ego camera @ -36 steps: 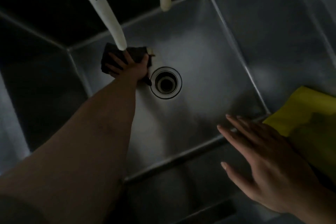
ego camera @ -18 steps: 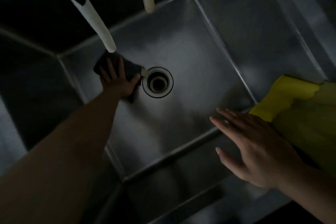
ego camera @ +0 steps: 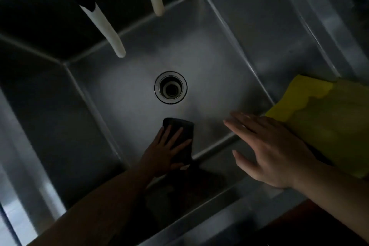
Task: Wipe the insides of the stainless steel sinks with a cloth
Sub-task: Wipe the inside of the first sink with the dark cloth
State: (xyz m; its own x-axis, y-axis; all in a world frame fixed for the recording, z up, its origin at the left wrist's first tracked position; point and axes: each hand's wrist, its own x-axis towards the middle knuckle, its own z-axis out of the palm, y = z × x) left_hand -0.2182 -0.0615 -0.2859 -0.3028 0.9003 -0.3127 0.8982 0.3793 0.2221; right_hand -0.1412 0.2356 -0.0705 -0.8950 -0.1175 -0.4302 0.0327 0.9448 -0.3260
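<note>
Cloth: a dark cloth is lying flat on the sink floor, lower centre of the frame, just below the drain and close to the near wall.
Handling: it is looking soft, limp and light, likely damp; it will probably bunch or slide on the smooth steel unless pressed flat under a spread palm, not pinched at an edge.
Left hand: the left hand is pressing on the cloth with fingers straight and spread, not curled round it.
Right hand: the right hand is hovering flat and relaxed at centre right, holding nothing.
Sink: the stainless steel sink is filling the frame, dimly lit.
Surroundings: two pale spouts are hanging at upper left; a yellow cloth is draping over the right rim.
</note>
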